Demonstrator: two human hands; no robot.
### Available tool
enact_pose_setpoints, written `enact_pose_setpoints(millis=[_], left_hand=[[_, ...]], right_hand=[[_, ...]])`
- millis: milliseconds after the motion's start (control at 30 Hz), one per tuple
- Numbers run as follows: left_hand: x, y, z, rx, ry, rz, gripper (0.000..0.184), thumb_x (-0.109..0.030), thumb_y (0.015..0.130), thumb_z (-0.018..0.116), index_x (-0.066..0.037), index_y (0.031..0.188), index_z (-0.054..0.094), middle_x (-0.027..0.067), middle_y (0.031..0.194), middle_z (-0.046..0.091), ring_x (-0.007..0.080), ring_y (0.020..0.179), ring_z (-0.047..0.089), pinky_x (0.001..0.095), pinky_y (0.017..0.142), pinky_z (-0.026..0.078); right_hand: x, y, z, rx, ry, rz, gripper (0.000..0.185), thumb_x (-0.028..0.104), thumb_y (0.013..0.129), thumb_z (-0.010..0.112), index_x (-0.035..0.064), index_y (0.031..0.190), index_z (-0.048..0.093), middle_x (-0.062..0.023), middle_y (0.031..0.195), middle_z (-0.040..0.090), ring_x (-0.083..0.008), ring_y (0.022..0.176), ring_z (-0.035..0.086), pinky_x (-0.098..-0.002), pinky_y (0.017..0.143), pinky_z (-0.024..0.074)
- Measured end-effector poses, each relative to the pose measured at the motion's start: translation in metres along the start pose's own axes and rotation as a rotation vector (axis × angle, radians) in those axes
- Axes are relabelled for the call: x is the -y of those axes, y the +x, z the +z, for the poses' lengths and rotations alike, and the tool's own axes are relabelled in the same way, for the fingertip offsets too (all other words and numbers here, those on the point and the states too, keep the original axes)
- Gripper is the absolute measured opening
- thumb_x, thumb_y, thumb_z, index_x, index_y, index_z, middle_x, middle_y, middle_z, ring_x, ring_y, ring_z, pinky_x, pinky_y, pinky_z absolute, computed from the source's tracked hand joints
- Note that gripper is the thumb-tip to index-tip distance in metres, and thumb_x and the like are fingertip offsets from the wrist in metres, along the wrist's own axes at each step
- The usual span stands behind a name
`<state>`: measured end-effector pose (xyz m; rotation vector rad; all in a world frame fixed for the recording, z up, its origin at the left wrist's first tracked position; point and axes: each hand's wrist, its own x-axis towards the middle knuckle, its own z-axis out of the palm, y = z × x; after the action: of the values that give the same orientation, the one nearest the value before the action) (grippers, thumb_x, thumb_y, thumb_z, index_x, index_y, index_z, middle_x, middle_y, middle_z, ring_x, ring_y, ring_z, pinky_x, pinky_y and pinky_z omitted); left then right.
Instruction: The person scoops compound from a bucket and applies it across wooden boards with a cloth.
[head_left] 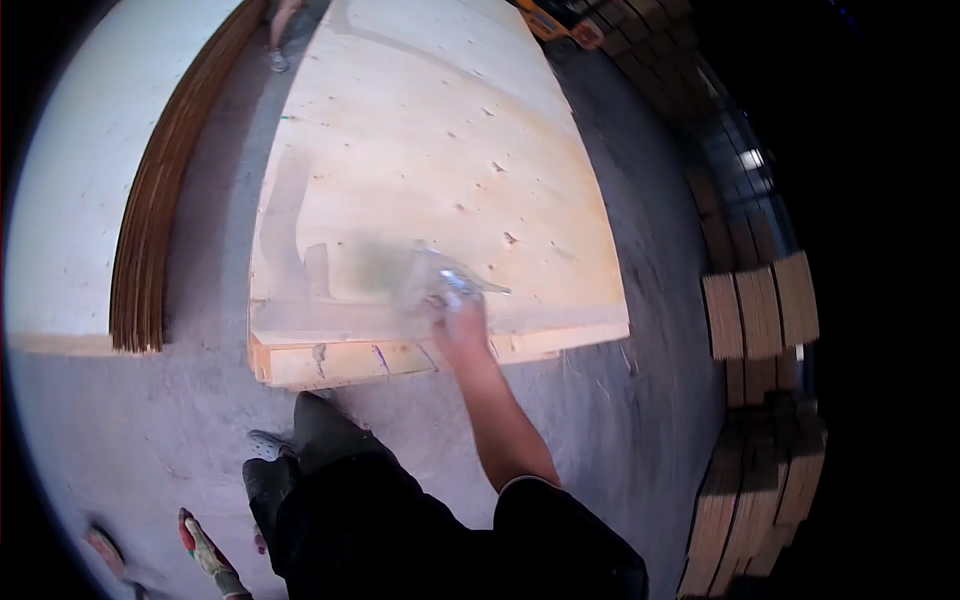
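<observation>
Over the near part of a pale wooden sheet point(400, 170), my bare right hand point(460, 305) is blurred by motion. Its fingers are closed round a shiny tool point(458, 282) whose full shape is smeared. Knots and dark marks dot the sheet, and duller bands run along its left and near sides. Low at the left, away from the sheet, hangs my left hand point(205, 550) in a light glove with red and green parts. Its fingers look stretched out, and nothing shows in them.
Another stack of sheets point(150, 230) stands at the left. Across the gap, a person's leg and shoe point(279, 58) show at the top. Stacked wooden pieces point(760, 310) line the right side. Orange equipment point(548, 25) is at the top. A reddish object point(105, 550) lies lower left.
</observation>
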<state>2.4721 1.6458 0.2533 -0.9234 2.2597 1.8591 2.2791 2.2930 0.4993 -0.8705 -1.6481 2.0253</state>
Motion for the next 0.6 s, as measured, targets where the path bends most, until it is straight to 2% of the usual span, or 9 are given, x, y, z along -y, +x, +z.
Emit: enact_pose_setpoints(millis=[33, 133, 167, 233, 267, 333, 400, 433, 600], left_hand=[[-0.005, 0.022, -0.003, 0.033, -0.096, -0.024, 0.051, -0.033, 0.106, 0.05, 0.0, 0.144, 0.048, 0.0134, 0.144, 0.053, 0.0224, 0.134, 0.049, 0.0365, 0.115, 0.035], [-0.06, 0.082, 0.014, 0.165, -0.026, 0.057, 0.05, -0.033, 0.106, 0.05, 0.0, 0.143, 0.049, 0.0132, 0.144, 0.053, 0.0224, 0.134, 0.049, 0.0364, 0.115, 0.036], [-0.088, 0.082, 0.017, 0.184, 0.13, 0.088, 0.049, -0.033, 0.106, 0.05, 0.001, 0.141, 0.051, 0.0132, 0.142, 0.054, 0.0219, 0.134, 0.048, 0.0364, 0.115, 0.035], [-0.124, 0.101, 0.033, 0.207, 0.169, 0.161, 0.047, -0.032, 0.106, 0.05, 0.001, 0.14, 0.053, 0.0126, 0.141, 0.056, 0.0214, 0.131, 0.05, 0.0355, 0.113, 0.036], [-0.143, 0.119, 0.041, 0.248, 0.203, 0.232, 0.045, -0.03, 0.107, 0.049, 0.001, 0.138, 0.054, 0.012, 0.139, 0.057, 0.0208, 0.128, 0.052, 0.0347, 0.112, 0.037], [-0.2, 0.157, 0.082, 0.264, -0.078, 0.148, 0.042, -0.027, 0.106, 0.049, -0.001, 0.138, 0.055, 0.0115, 0.138, 0.058, 0.0211, 0.126, 0.054, 0.0345, 0.11, 0.039], [-0.261, 0.192, 0.079, 0.313, -0.083, 0.245, 0.039, -0.022, 0.105, 0.053, 0.0, 0.136, 0.056, 0.0114, 0.136, 0.06, 0.021, 0.125, 0.055, 0.0375, 0.11, 0.041], [-0.282, 0.219, 0.065, 0.296, 0.046, 0.276, 0.037, -0.022, 0.104, 0.053, -0.002, 0.135, 0.058, 0.0116, 0.134, 0.062, 0.0217, 0.124, 0.056, 0.0366, 0.109, 0.041], [-0.319, 0.324, -0.115, 0.087, 0.273, 0.328, 0.026, -0.016, 0.094, 0.061, -0.003, 0.115, 0.071, 0.0176, 0.12, 0.069, 0.0317, 0.116, 0.063, 0.0396, 0.104, 0.046]], right_hand=[[0.012, -0.004, -0.011, -0.085, 0.038, -0.019, 0.033, -0.001, 0.092, 0.051, -0.002, 0.124, 0.057, -0.0127, 0.119, 0.063, -0.0238, 0.101, 0.065, -0.0368, 0.083, 0.0589], [0.047, -0.009, -0.05, -0.291, 0.08, 0.033, 0.034, 0.001, 0.093, 0.051, 0.0011, 0.126, 0.058, -0.0095, 0.118, 0.065, -0.0204, 0.105, 0.064, -0.0355, 0.087, 0.057], [0.05, -0.008, -0.059, -0.277, 0.087, 0.044, 0.034, 0.001, 0.093, 0.051, 0.0011, 0.126, 0.058, -0.0095, 0.118, 0.065, -0.0204, 0.105, 0.064, -0.0355, 0.087, 0.057], [0.041, -0.007, -0.067, -0.088, 0.427, 0.02, 0.035, 0.007, 0.097, 0.053, 0.0041, 0.132, 0.055, -0.0078, 0.12, 0.065, -0.0217, 0.106, 0.066, -0.0372, 0.087, 0.0576], [0.04, -0.009, -0.049, -0.077, 0.436, 0.033, 0.035, 0.007, 0.097, 0.053, 0.0041, 0.132, 0.055, -0.0078, 0.12, 0.065, -0.0217, 0.106, 0.066, -0.0372, 0.087, 0.0576], [0.046, -0.023, 0.027, -0.042, 0.555, 0.024, 0.036, 0.009, 0.097, 0.05, 0.006, 0.133, 0.055, -0.0078, 0.12, 0.066, -0.0221, 0.109, 0.065, -0.0394, 0.092, 0.0557], [0.028, -0.008, 0.142, 0.074, 0.626, 0.104, 0.036, 0.008, 0.098, 0.049, 0.0071, 0.133, 0.055, -0.0062, 0.121, 0.066, -0.0218, 0.108, 0.065, -0.0404, 0.094, 0.0548], [0.016, -0.009, 0.211, 0.117, 0.692, 0.139, 0.036, 0.008, 0.098, 0.048, 0.0082, 0.133, 0.055, -0.0047, 0.121, 0.066, -0.0215, 0.107, 0.066, -0.0415, 0.095, 0.0538], [-0.077, -0.112, 0.527, 0.639, 0.968, 0.406, 0.045, 0.012, 0.096, 0.051, 0.0123, 0.141, 0.052, 0.0017, 0.134, 0.062, -0.0209, 0.109, 0.064, -0.0485, 0.1, 0.0487]])
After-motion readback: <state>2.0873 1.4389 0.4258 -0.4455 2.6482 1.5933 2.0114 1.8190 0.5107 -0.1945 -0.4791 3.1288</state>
